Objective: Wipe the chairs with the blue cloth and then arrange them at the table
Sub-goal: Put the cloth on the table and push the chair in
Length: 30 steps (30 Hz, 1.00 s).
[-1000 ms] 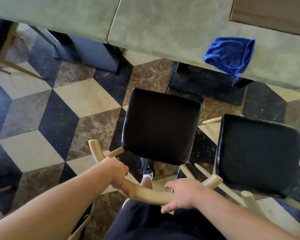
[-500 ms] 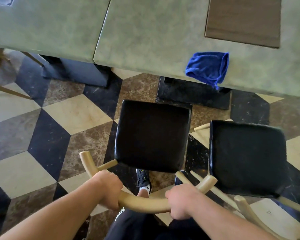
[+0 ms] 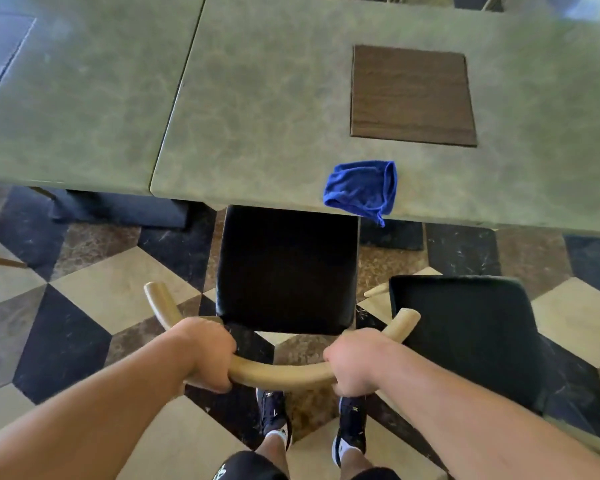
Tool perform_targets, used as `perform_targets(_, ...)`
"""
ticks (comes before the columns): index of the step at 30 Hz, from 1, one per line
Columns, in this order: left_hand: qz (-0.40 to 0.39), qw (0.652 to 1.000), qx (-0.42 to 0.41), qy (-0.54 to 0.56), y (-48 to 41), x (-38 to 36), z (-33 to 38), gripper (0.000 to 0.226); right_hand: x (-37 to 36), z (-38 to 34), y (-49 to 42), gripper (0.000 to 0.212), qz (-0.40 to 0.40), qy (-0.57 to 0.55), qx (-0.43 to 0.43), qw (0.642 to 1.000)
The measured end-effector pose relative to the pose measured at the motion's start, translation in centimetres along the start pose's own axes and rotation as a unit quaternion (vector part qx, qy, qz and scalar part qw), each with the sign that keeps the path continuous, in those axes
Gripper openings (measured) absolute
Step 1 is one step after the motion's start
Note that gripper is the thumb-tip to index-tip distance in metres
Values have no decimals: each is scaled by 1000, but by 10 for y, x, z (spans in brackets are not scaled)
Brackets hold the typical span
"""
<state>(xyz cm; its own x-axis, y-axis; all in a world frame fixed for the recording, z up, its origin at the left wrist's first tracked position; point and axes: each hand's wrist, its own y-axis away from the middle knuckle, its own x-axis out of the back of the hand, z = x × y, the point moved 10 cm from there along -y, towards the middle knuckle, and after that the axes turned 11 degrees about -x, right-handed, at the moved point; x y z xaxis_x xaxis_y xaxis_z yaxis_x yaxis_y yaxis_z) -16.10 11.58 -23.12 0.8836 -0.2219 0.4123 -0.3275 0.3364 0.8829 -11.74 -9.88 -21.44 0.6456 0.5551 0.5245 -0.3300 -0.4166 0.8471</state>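
While both hands [image 3: 205,355] grip chair [image 3: 286,268], cloth [image 3: 361,188] beyond

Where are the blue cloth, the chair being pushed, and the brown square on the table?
blue cloth [image 3: 361,190]: head view, middle of the crumpled fabric at the table edge.
pushed chair [image 3: 286,268]: head view, centre of its black seat.
brown square [image 3: 413,95]: head view, middle of the wood-grain panel.

The floor [image 3: 84,306] is polished stone laid in a cube pattern of cream, brown and black tiles. Daylight glares at the far right. A dark pedestal base [image 3: 118,209] stands at left.
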Motion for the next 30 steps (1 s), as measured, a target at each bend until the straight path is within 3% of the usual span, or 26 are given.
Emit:
perform_targets(6,67,997,15,-41,-33,82,-39,50,60,64,-32,23,55,5,-34,998)
perform_targets(11,84,996,26,-28,-62,137,-63,44,91,116,-65,20,60,-34,-89,994)
perform_targets(21,66,998,23,-3,-89,128,-77,38,89,123,-100,16,62,-23,-97,993)
perform_targets(26,95,995,30,-2,-88,127,-68,38,83,123,-90,15,64,-41,-113,991)
perform_targets(30,123,992,29,13,-82,127,-57,35,84,122,-73,16,117,-44,-131,984)
